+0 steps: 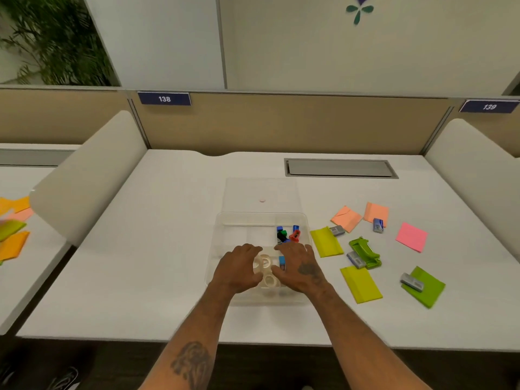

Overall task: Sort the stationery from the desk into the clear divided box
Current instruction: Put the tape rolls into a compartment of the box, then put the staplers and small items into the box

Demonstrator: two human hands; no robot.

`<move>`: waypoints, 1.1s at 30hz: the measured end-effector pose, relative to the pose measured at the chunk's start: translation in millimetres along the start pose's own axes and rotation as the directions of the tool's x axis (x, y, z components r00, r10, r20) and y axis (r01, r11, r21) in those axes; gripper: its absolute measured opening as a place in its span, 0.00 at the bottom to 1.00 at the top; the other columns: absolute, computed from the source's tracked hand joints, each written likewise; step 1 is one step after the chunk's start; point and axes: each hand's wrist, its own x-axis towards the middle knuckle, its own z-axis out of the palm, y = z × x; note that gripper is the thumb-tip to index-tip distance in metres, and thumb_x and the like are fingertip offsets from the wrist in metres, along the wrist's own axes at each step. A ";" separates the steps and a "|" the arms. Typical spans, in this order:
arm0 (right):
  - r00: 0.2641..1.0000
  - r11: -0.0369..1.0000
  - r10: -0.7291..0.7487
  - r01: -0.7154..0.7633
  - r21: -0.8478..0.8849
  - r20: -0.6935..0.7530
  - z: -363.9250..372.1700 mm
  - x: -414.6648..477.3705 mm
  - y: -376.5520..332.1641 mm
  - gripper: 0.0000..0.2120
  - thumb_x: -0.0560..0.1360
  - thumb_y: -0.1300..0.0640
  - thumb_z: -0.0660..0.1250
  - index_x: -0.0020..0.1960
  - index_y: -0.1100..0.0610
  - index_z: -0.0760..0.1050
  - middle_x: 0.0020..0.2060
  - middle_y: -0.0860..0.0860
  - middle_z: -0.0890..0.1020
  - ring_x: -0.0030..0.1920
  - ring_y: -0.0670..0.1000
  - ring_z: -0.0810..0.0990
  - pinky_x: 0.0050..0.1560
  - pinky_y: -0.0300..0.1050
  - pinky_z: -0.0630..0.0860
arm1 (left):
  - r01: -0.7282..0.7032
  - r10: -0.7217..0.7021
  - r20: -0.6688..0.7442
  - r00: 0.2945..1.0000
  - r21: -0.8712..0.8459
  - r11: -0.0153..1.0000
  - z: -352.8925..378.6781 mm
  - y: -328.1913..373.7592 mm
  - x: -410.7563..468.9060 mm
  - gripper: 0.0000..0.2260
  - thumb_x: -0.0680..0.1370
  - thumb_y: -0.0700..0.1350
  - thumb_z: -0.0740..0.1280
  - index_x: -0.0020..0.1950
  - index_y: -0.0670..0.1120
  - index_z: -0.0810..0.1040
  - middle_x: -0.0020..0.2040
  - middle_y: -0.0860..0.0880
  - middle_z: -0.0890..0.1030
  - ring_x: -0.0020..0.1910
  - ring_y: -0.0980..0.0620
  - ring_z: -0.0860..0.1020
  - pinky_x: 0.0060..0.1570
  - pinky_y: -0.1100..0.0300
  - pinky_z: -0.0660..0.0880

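The clear divided box (pixel 242 218) stands at the desk's middle. Both hands reach into its near compartments. My left hand (pixel 239 270) curls its fingers and thumb round the pale tape rolls (pixel 266 264). My right hand (pixel 302 267) lies with relaxed fingers against the rolls from the right, beside a small blue box (pixel 282 263). Several coloured sharpeners (pixel 287 235) sit in the far right compartment. On the desk to the right lie sticky-note pads in yellow (pixel 361 284), green (pixel 425 287), pink (pixel 411 237) and orange (pixel 346 218), grey staple boxes (pixel 412 282), and a green stapler (pixel 364 253).
The box's clear lid (pixel 260 192) lies flat just behind it. A grey cable hatch (pixel 340 168) is set in the desk at the back right. Padded dividers (pixel 90 175) flank the desk. The neighbouring desk at left holds more orange and green pads (pixel 12 240).
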 end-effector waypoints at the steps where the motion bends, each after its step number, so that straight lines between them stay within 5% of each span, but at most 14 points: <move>1: 1.000 1.000 0.030 -0.030 -0.007 -0.002 -1.0 -0.7 2.1 0.32 0.74 0.36 0.60 0.73 0.48 0.61 0.74 0.51 0.65 0.75 0.53 0.60 0.76 0.56 0.50 | -0.006 0.006 0.005 1.000 0.026 1.000 1.0 -0.1 1.2 0.32 0.72 0.58 0.66 0.74 0.53 0.64 0.73 0.51 0.68 0.70 0.49 0.68 0.65 0.52 0.68; 6: 0.993 0.994 0.106 -0.107 -0.019 -0.050 -7.9 -8.2 12.8 0.42 0.70 0.25 0.51 0.78 0.43 0.43 0.79 0.52 0.44 0.78 0.52 0.40 0.76 0.60 0.41 | -0.026 0.028 -0.014 1.000 0.125 0.992 9.4 2.5 11.4 0.38 0.75 0.64 0.59 0.79 0.55 0.46 0.81 0.49 0.47 0.79 0.50 0.45 0.76 0.44 0.44; 13: 0.959 0.965 0.256 -0.261 -0.032 -0.121 -20.3 -32.6 55.8 0.43 0.68 0.22 0.44 0.76 0.39 0.37 0.78 0.51 0.38 0.78 0.55 0.36 0.75 0.63 0.41 | -0.094 0.100 -0.028 0.995 0.150 0.984 25.5 35.7 43.8 0.41 0.72 0.75 0.49 0.72 0.60 0.26 0.76 0.50 0.29 0.75 0.48 0.30 0.72 0.39 0.35; 19: 0.899 0.910 0.413 -0.415 0.013 -0.144 -22.5 -50.4 110.9 0.43 0.66 0.21 0.40 0.76 0.39 0.40 0.79 0.50 0.41 0.78 0.52 0.36 0.75 0.61 0.38 | -0.195 0.194 0.021 0.981 0.103 0.975 42.1 81.6 80.1 0.42 0.72 0.73 0.52 0.74 0.61 0.28 0.78 0.50 0.34 0.77 0.48 0.33 0.73 0.40 0.38; 25: 0.817 0.826 0.547 -0.562 -0.045 -0.181 -25.3 -76.1 174.3 0.44 0.67 0.24 0.35 0.78 0.43 0.46 0.79 0.53 0.47 0.79 0.55 0.43 0.75 0.62 0.46 | -0.294 0.289 0.056 0.956 0.123 0.948 69.4 141.2 116.7 0.42 0.74 0.71 0.53 0.78 0.54 0.36 0.79 0.47 0.36 0.78 0.46 0.35 0.74 0.40 0.40; 28: 0.776 0.779 0.610 -0.624 -0.059 -0.163 -27.6 -89.6 208.4 0.34 0.77 0.33 0.47 0.78 0.44 0.43 0.79 0.54 0.48 0.79 0.56 0.44 0.75 0.62 0.47 | -0.291 0.281 0.098 0.955 0.118 0.949 89.8 172.2 128.9 0.43 0.75 0.71 0.52 0.79 0.48 0.36 0.79 0.46 0.36 0.78 0.45 0.36 0.75 0.42 0.40; 33: 0.749 0.742 0.659 -0.662 -0.103 -0.066 -31.3 -107.3 251.3 0.34 0.79 0.50 0.54 0.77 0.47 0.37 0.78 0.57 0.44 0.78 0.57 0.44 0.74 0.58 0.54 | -0.235 0.221 0.153 0.963 0.077 0.969 120.1 205.5 140.3 0.43 0.75 0.69 0.56 0.79 0.46 0.43 0.80 0.46 0.47 0.79 0.46 0.45 0.75 0.44 0.49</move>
